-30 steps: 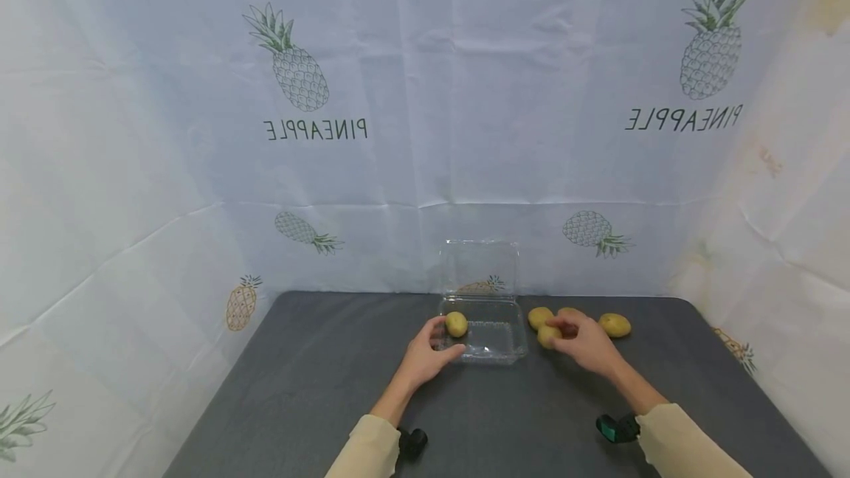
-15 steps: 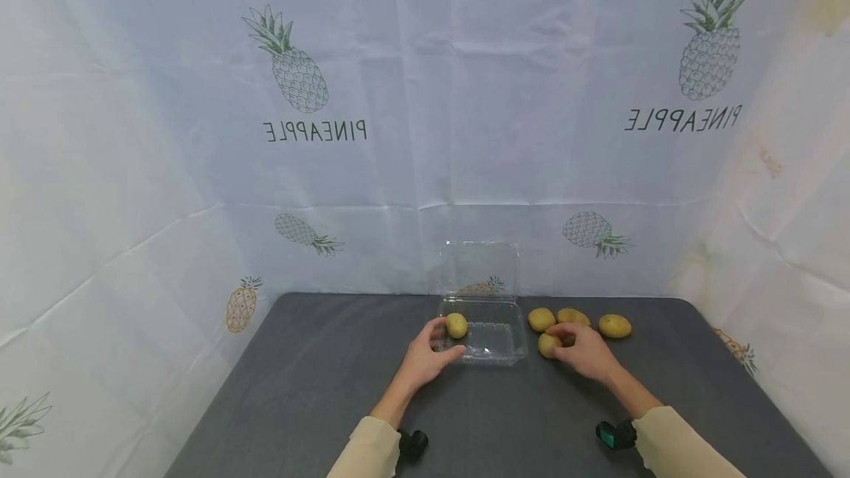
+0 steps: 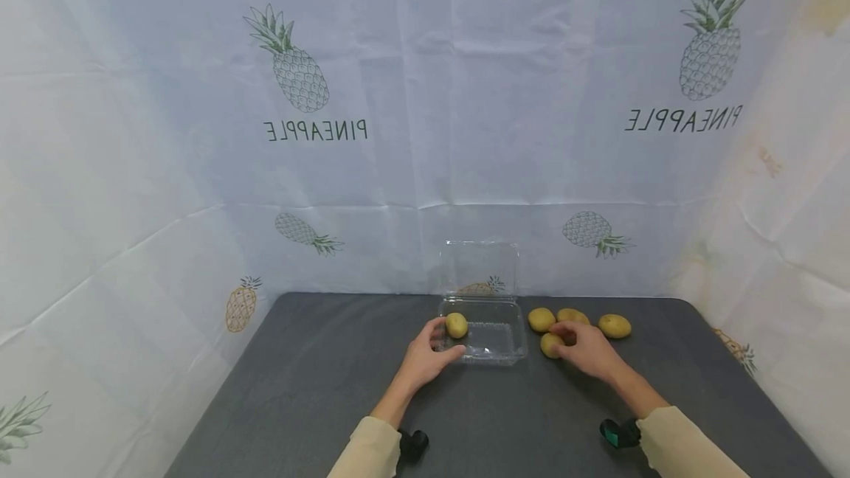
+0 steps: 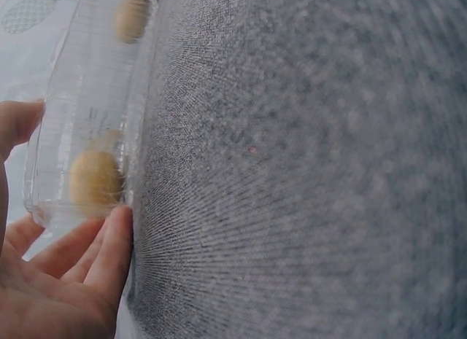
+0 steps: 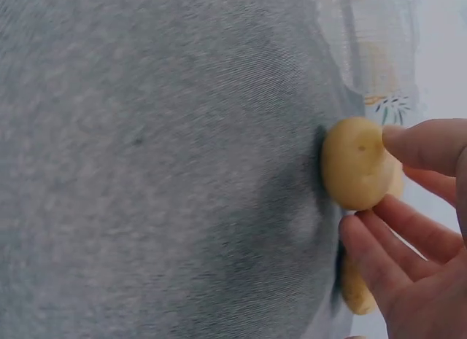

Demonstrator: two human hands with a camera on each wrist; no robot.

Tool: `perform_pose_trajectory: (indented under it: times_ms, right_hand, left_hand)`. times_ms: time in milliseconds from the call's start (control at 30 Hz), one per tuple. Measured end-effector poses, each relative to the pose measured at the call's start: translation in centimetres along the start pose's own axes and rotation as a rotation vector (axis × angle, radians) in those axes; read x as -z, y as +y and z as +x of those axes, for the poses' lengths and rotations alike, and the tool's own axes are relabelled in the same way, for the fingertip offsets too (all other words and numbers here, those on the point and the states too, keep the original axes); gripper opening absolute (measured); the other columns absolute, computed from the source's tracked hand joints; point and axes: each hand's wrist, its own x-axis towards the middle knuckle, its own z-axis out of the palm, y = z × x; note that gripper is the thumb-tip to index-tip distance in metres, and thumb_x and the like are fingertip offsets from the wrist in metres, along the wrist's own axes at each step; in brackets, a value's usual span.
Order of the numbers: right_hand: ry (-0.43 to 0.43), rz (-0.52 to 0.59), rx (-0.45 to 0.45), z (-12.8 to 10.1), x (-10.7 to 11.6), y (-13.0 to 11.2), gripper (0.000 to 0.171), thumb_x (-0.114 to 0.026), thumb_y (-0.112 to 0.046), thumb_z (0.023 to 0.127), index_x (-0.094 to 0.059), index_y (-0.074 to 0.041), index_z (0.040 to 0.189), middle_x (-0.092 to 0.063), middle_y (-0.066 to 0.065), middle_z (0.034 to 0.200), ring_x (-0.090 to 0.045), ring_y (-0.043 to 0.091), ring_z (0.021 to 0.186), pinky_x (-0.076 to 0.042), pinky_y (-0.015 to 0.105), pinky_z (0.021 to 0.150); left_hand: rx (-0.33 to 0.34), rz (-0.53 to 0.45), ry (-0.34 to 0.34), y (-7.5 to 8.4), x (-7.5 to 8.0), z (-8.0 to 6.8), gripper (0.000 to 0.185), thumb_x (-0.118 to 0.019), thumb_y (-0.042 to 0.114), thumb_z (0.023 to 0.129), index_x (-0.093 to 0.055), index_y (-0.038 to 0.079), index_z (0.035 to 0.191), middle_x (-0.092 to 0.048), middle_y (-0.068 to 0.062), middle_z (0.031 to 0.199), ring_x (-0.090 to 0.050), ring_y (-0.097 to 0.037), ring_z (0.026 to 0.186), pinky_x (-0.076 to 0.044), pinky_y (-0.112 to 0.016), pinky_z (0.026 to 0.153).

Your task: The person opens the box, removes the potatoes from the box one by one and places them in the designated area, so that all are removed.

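A clear plastic clamshell container (image 3: 491, 352) stands on the dark table with its lid (image 3: 479, 264) raised at the back. One potato (image 3: 456, 324) lies inside, at the left end. My left hand (image 3: 425, 357) holds the container's near left corner, its fingertips (image 4: 120, 222) against the end wall and the thumb at the rim. To the right of the container, my right hand (image 3: 587, 350) pinches a small potato (image 5: 356, 164) between thumb and fingers, low over or on the tabletop; which of the two I cannot tell.
Behind the right hand lie a rounder potato (image 3: 541, 319) and a partly hidden potato (image 3: 572, 316). Another potato (image 3: 614, 326) sits farther right. A pineapple-print curtain (image 3: 412, 131) hangs along the table's back edge and both sides.
My right hand and its potato have shifted slightly toward me, then a little to the right, uncovering more of the potatoes behind. The left hand and the container have stayed put.
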Motion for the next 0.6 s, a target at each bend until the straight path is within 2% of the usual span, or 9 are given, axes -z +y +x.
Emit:
perform_pose_trajectory:
  times_ms: [200, 433, 600]
  right_hand:
    - [0.027, -0.023, 0.009, 0.3, 0.4, -1.1, 0.032, -0.074, -0.017, 0.094, -0.07, 0.001, 0.12, -0.068, 0.018, 0.116, -0.064, 0.04, 0.108, -0.054, 0.054, 0.086]
    - [0.062, 0.017, 0.036, 0.8, 0.5, -2.6, 0.029, -0.068, -0.016, 0.099, -0.068, 0.0, 0.123, -0.066, 0.018, 0.12, -0.064, 0.038, 0.11, -0.055, 0.051, 0.089]
    - [0.088, 0.039, 0.056, 1.1, 0.2, -3.8, 0.026, -0.067, -0.014, 0.1, -0.07, -0.001, 0.121, -0.067, 0.016, 0.116, -0.065, 0.035, 0.105, -0.056, 0.049, 0.087]
  left_hand:
    - [0.013, 0.01, -0.001, -0.1, 0.0, 0.0, 0.073, -0.079, 0.036, 0.089, -0.047, 0.012, 0.151, -0.057, -0.019, 0.138, -0.058, -0.039, 0.122, -0.052, -0.056, 0.091]
    - [0.037, 0.024, -0.003, -0.2, -0.1, 0.1, 0.074, -0.078, 0.04, 0.09, -0.046, 0.014, 0.151, -0.057, -0.017, 0.139, -0.058, -0.036, 0.123, -0.052, -0.054, 0.092]
    - [0.024, 0.026, 0.003, -0.1, -0.1, 0.2, 0.073, -0.078, 0.038, 0.09, -0.046, 0.013, 0.151, -0.058, -0.018, 0.137, -0.058, -0.037, 0.122, -0.052, -0.055, 0.091]
